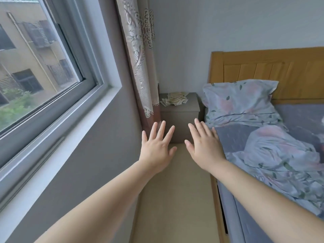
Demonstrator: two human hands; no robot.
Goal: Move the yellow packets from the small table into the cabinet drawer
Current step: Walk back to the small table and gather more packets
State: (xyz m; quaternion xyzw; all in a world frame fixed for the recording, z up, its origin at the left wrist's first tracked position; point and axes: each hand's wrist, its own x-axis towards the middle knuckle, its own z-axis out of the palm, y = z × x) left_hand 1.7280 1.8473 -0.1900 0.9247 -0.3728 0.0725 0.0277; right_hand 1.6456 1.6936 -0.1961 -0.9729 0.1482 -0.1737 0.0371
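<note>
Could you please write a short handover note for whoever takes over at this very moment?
Left hand and right hand: both open, fingers spread, empty, held out in the air short of the small table.
Yellow packets: a loose pile on the table top, in the corner between the curtain and the bed.
Done: nothing; no packet picked up.
Left: find and open the cabinet drawer, which I cannot make out here, and move all packets in.
</note>
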